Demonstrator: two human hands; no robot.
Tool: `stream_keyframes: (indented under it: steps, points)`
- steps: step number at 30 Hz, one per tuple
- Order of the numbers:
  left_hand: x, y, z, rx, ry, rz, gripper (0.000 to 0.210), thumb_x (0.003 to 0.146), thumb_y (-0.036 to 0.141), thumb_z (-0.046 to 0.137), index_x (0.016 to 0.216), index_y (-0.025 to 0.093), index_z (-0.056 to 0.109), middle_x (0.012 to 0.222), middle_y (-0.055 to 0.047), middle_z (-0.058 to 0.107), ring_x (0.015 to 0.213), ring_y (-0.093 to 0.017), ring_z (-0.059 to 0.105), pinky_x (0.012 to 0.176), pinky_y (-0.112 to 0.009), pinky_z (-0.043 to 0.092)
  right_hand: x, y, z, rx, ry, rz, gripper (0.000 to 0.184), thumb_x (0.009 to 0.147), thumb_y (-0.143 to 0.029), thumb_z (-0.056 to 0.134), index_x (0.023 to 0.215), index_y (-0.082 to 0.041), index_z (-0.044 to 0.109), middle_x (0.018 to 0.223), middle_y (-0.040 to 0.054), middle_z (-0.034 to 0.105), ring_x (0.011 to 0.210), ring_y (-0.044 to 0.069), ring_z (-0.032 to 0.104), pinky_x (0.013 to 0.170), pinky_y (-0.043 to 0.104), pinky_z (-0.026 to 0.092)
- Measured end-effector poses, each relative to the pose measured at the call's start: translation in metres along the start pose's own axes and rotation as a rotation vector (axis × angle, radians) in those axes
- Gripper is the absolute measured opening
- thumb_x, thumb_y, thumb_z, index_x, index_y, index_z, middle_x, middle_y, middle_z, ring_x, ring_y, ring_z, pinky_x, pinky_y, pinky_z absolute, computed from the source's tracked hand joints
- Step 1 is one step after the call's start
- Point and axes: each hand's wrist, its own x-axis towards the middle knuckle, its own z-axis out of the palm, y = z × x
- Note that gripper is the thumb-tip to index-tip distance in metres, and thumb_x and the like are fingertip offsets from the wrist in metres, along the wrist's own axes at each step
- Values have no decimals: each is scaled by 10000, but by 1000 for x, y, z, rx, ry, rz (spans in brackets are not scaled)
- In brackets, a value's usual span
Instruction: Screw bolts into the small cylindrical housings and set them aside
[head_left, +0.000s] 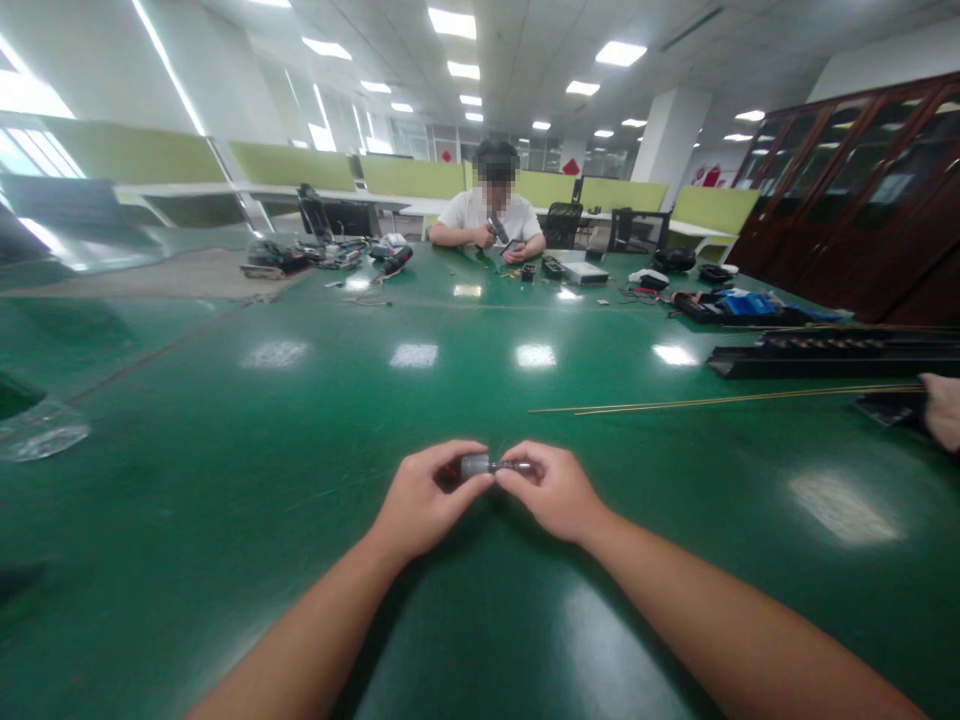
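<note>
Both hands meet over the green table point(315, 540), near the middle of the view. My left hand point(416, 505) is closed around a short grey cylinder point(475, 466), thumb below and fingers above; a dark reddish part shows behind it inside the palm. From the right end of the cylinder a thin dark shaft point(517, 465) runs toward my right hand point(559, 490), which pinches it between thumb and fingers. The two pieces lie in one line, level and touching or joined; I cannot tell which. Their exact kind is too small to make out.
Two thin brass-coloured rods point(675, 402) lie to the right, beyond my right hand. Behind them is a long black rail point(840, 355). Across the table sits a person point(491, 215) holding a dark tool, among small parts. A clear glass object point(45, 430) stands at left.
</note>
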Motion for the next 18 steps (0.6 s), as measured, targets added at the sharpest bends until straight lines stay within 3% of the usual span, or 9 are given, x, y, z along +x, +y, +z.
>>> stream_keyframes:
  steps: [18]
  points:
    - [1,2,-2,-16,30,-21,322,808,445,705,1011,197,734,976,-65,754,867,-226,698,808,-328,545,-1,-1,1,-1,14,-2,201,846,-365,658,905,-180,709,773,8,696,629,135,576,608,242,439]
